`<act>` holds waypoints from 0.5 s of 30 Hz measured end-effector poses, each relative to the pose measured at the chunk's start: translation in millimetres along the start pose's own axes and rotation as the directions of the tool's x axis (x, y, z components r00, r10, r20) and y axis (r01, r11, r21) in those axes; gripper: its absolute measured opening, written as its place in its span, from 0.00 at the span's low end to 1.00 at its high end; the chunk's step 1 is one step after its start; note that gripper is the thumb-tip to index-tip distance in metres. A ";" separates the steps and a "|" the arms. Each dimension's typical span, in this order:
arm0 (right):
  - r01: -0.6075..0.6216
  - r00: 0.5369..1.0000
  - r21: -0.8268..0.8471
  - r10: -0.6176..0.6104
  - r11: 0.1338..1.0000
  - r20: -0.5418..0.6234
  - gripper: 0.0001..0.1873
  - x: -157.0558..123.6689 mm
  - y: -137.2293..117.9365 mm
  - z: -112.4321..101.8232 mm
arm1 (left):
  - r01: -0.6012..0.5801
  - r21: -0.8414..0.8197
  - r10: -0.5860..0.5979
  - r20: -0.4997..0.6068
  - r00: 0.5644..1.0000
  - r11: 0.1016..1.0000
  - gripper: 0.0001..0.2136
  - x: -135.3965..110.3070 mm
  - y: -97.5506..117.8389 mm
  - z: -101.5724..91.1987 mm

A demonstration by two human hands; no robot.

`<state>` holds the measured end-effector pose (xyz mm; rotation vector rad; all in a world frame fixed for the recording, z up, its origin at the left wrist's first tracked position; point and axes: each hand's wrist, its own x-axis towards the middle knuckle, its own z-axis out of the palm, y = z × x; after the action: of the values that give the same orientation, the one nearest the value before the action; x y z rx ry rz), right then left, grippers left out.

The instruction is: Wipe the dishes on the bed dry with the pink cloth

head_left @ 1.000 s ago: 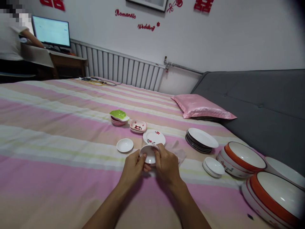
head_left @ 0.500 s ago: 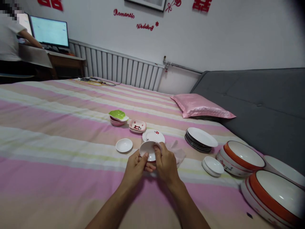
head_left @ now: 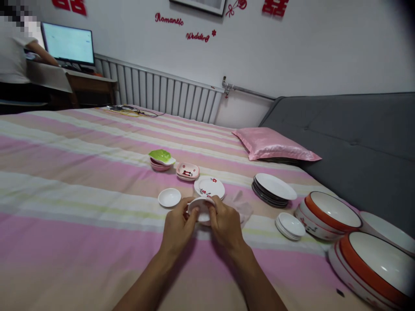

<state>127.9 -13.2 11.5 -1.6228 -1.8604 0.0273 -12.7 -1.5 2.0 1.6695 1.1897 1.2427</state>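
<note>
Between both hands, tilted toward me above the bed, is a small white dish (head_left: 203,211). My left hand (head_left: 179,222) grips its left side, thumb on the inner face. On its right side, my right hand (head_left: 224,220) pinches the rim with the thumb inside. Just beyond the held dish lie stacked white plates with red flowers (head_left: 210,186). A small white saucer (head_left: 169,198) rests left of them. Beside my right hand, a crumpled translucent wrapper or cloth (head_left: 241,209) lies on the striped sheet; its kind is unclear.
Green leaf-shaped dish (head_left: 161,156) and pinkish rectangular dishes (head_left: 188,171) sit farther off. To the right are stacked plates (head_left: 275,186), small saucers (head_left: 291,225) and large orange-rimmed bowls (head_left: 333,211), (head_left: 379,263) by the grey headboard (head_left: 350,125). A person (head_left: 14,56) sits at a desk, far left.
The held dish has tipped more upright and dropped slightly. My left hand has shifted up along its left edge, while my right hand stays nearly in place.
</note>
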 end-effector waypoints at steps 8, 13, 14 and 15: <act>0.004 1.000 0.015 -0.005 1.000 0.021 0.11 -1.2 -3.1 -0.3 | -0.012 -0.007 0.012 0.034 0.999 1.000 0.15 3.2 -1.8 -4.7; 0.017 0.991 0.155 0.004 0.988 -0.130 0.15 -0.2 -3.3 1.4 | 0.064 -0.090 -0.057 0.076 0.996 0.994 0.17 3.1 -6.4 -0.6; 0.045 0.986 0.160 -0.019 0.986 -0.163 0.17 0.0 -3.4 1.4 | 0.067 -0.092 -0.060 0.080 0.995 0.993 0.17 3.0 -7.0 0.0; 0.084 0.981 0.158 -0.054 0.984 -0.187 0.17 0.2 -3.5 1.4 | 0.069 -0.096 -0.061 0.083 0.995 0.993 0.18 2.9 -7.3 0.5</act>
<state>124.2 -13.3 11.9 -1.3993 -1.7257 0.0028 -13.7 3.4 -4.0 1.5813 1.1077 1.1651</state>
